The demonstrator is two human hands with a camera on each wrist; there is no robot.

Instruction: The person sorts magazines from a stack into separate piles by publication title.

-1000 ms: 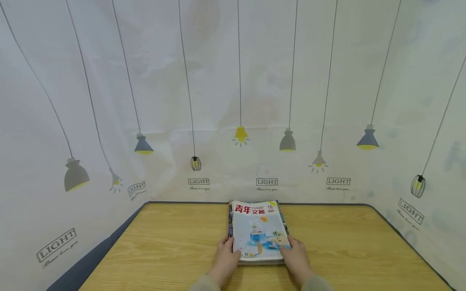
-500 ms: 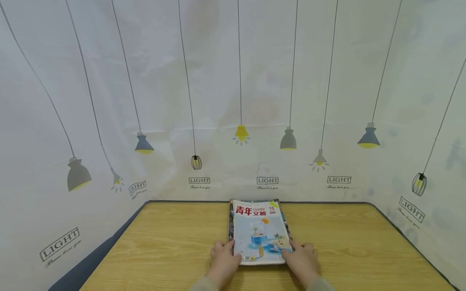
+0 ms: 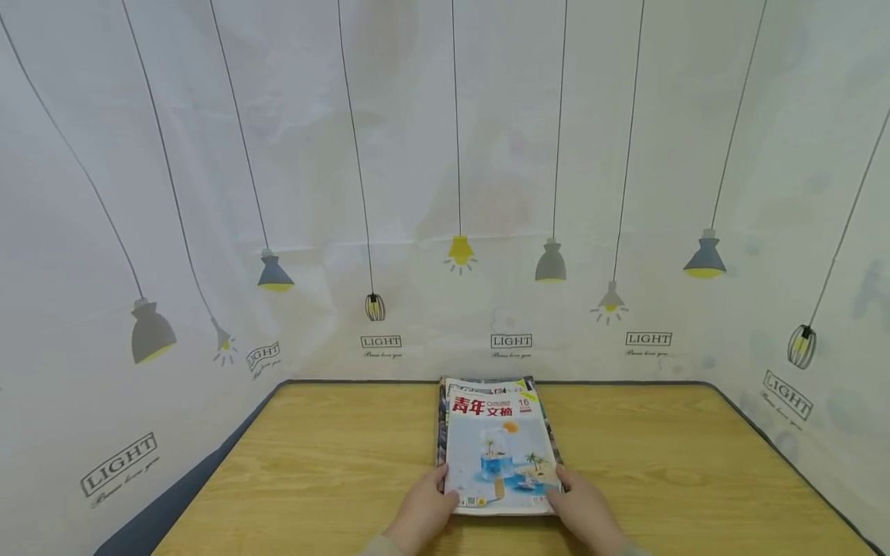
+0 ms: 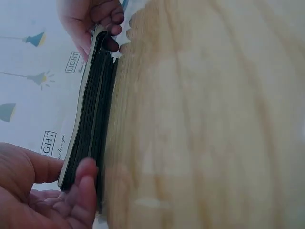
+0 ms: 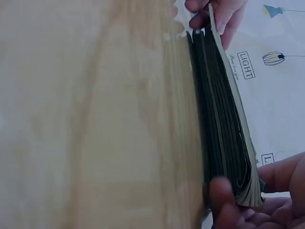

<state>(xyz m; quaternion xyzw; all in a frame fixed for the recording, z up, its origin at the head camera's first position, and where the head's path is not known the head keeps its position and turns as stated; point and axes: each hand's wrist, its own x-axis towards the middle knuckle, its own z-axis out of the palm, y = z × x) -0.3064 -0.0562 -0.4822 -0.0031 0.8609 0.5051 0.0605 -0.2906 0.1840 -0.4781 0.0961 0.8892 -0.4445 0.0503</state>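
Both hands hold the near corners of a magazine (image 3: 497, 455) with a pale blue beach cover and red title, the top one of a stack. My left hand (image 3: 426, 506) grips its left corner and my right hand (image 3: 589, 510) its right, thumbs on the cover. Under it, the other magazines (image 3: 442, 421) show along the left, right and far sides. In the left wrist view, the top magazine's pale edge (image 4: 76, 124) lies over the dark edges of the stack (image 4: 97, 105). Fingers of the right hand (image 5: 281, 191) curl below the top magazine in the right wrist view.
The stack lies on a wood-grain table (image 3: 334, 455) with a dark rim, near the middle of its far edge. Behind and at both sides hangs a pale curtain (image 3: 410, 177) printed with lamps and LIGHT labels.
Both hands have drawn the top magazine a little toward me. More of the cover beneath it now shows at the far end.
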